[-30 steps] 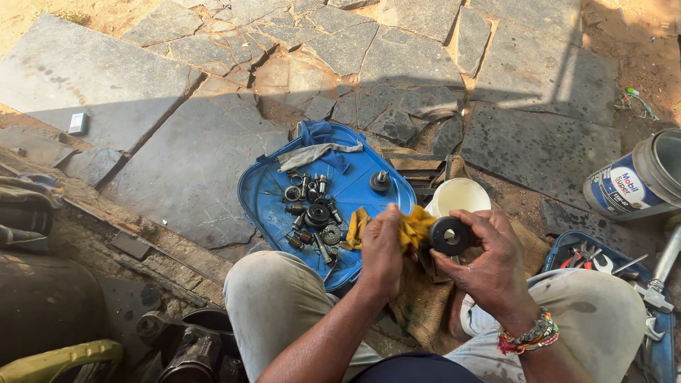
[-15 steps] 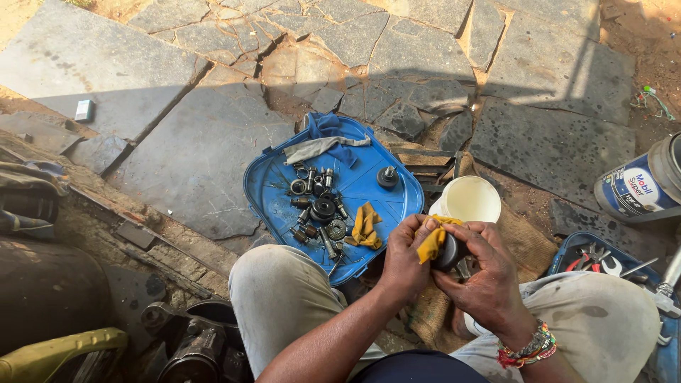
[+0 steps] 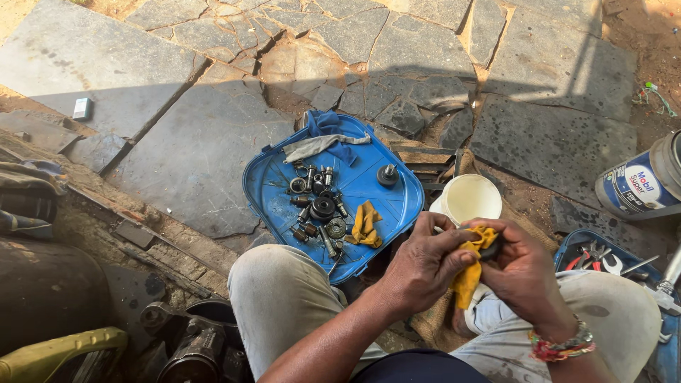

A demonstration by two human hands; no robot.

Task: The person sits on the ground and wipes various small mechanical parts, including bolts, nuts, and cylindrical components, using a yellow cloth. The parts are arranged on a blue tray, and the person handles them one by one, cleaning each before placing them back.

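Person sits on stone paving (image 3: 213, 156), knees up, both hands close together over the lap. Left hand (image 3: 425, 266) is curled, fingers pressing a yellow rag (image 3: 472, 273) vs. a dark round part (image 3: 493, 248). Right hand (image 3: 521, 273) is cupped round the same part from the other side, thumb on top; part mostly hidden by rag & fingers, so exact shape can't be told. Rag's loose end hangs down betw. the two hands. Beaded bracelet (image 3: 560, 344) on the right wrist.

Just ahead of the left knee: blue plastic tray (image 3: 273, 188) on the paving, w/ a cluster of small metal parts (image 3: 319, 206) (bolts, rings, a dark round piece), a second yellow rag (image 3: 365, 223) near its right edge, and a grey-and-blue cloth (image 3: 323, 138) at the far end. One dark knob-like piece (image 3: 387, 174) sits apart on the tray's right side.

White bowl (image 3: 468, 198) stands just beyond the hands, beside the tray. Far right: a lubricant can (image 3: 638, 184); below it a blue tool tray (image 3: 603, 255) w/ pliers. Bottom left: dark engine part (image 3: 191, 344) and a yellow-green piece (image 3: 50, 351).
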